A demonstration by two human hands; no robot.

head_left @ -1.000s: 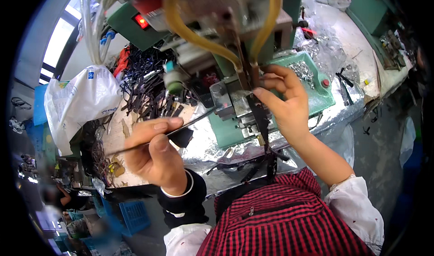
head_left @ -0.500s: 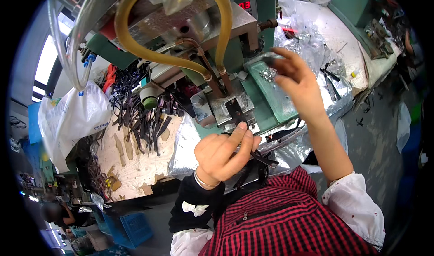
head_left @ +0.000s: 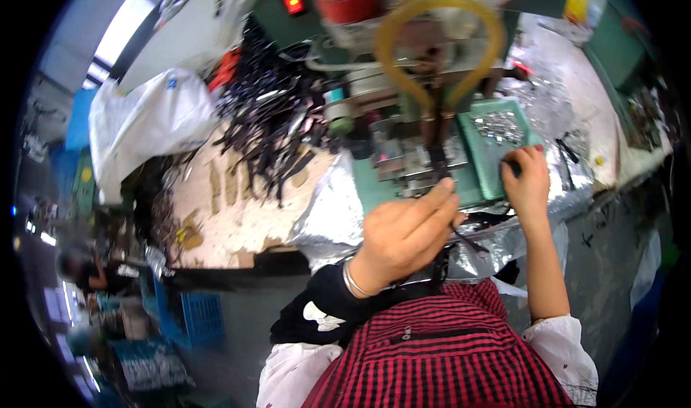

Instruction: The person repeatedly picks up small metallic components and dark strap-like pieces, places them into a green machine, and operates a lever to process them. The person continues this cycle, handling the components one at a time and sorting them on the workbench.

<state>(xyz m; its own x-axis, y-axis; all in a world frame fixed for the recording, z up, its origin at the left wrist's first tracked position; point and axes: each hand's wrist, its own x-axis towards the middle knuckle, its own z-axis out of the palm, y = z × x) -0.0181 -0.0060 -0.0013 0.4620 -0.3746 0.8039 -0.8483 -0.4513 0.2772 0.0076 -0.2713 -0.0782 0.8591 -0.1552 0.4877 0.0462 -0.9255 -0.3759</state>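
Observation:
My left hand (head_left: 410, 231) pinches the near end of a black strap (head_left: 438, 164), whose far part lies on the metal block (head_left: 455, 151) of a green bench machine. Two copper-coloured electrodes (head_left: 435, 116) stand just above the strap. My right hand (head_left: 530, 185) is closed at the near right corner of a pale green tray (head_left: 473, 151). A small dark piece (head_left: 513, 167) shows between its thumb and fingers; its kind is too blurred to make out. Small shiny metal parts (head_left: 498, 126) lie in the far part of the tray.
A yellow hose (head_left: 381, 44) loops above the block. Many black straps (head_left: 270, 113) lie heaped at the left, beside a white plastic bag (head_left: 147, 116). Silver foil (head_left: 331, 210) covers the bench front. A blue crate (head_left: 203, 318) stands lower left. Clear plastic bags (head_left: 554, 77) lie at the right.
My view has shifted, so the machine appears farther right. The right hand has come down from above the tray's far end to its near right corner. My left hand still pinches the strap.

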